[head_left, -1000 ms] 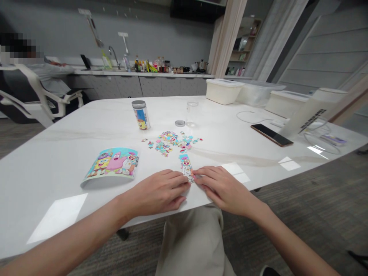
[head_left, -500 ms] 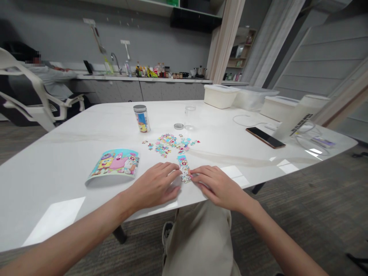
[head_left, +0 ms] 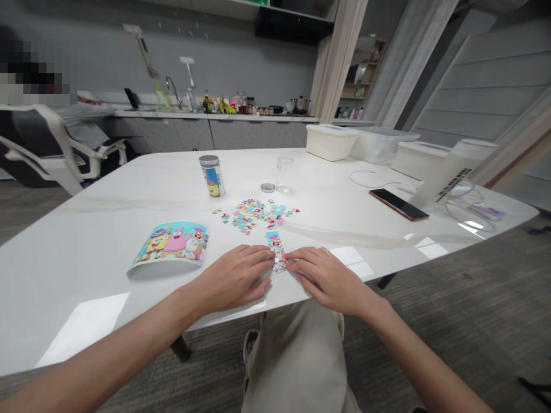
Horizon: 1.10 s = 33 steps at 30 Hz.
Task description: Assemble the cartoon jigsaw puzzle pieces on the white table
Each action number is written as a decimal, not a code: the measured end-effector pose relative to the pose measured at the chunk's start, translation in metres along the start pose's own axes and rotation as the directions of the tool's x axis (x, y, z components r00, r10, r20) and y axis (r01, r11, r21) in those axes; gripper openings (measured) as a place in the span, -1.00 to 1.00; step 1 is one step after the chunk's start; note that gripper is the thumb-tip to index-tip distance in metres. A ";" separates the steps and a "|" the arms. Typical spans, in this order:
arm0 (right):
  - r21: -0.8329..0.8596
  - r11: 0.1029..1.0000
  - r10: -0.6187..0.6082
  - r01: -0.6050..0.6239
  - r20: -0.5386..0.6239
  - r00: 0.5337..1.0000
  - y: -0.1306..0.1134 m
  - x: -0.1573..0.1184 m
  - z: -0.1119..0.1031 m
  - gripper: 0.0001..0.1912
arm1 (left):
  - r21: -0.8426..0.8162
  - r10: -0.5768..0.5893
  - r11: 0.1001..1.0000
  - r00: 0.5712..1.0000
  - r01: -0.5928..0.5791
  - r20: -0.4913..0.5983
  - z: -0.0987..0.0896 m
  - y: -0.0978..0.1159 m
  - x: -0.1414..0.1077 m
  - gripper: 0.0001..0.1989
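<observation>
A narrow strip of joined jigsaw puzzle (head_left: 275,241) with a cartoon print lies flat near the table's front edge, between my two hands. From its left side, my left hand (head_left: 239,275) has its fingertips pressed on the strip, fingers close together. My right hand (head_left: 325,278) pinches at the strip's right edge with bent fingers. Part of the strip's lower half is covered by fingertips. Just beyond it, loose puzzle pieces (head_left: 253,212) are heaped in a colourful scatter. A curled picture sheet (head_left: 174,244) with cartoon figures rests to the left of my left hand.
Behind the pieces stand a printed canister (head_left: 212,176) with a metal lid, a clear jar (head_left: 284,175) and a loose lid (head_left: 267,187). Rightward lie a phone (head_left: 398,205), a white tumbler (head_left: 451,175) and cables. Storage boxes (head_left: 331,142) line the back. A person sits at far left.
My left fingers have slid slightly right, further over the strip. My right hand stays nearly still. At far left, the seated person and chair have shifted.
</observation>
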State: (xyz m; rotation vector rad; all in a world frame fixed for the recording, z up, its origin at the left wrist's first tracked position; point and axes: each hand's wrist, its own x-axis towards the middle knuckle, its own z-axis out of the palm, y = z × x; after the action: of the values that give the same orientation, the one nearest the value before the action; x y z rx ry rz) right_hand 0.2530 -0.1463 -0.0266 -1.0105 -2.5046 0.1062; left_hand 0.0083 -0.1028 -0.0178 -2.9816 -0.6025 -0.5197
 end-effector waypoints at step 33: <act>-0.028 1.000 -0.001 0.001 0.002 1.000 -0.001 0.000 -0.001 -0.76 | -0.093 -0.042 0.995 0.998 0.046 0.041 -0.002 -0.001 -0.001 -0.69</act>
State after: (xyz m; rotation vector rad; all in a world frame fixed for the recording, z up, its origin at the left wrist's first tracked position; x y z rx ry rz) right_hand 0.2526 -0.1466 -0.0256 -1.0211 -2.5150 0.0729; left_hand 0.0067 -0.1025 -0.0162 -3.0800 -0.6670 -0.5078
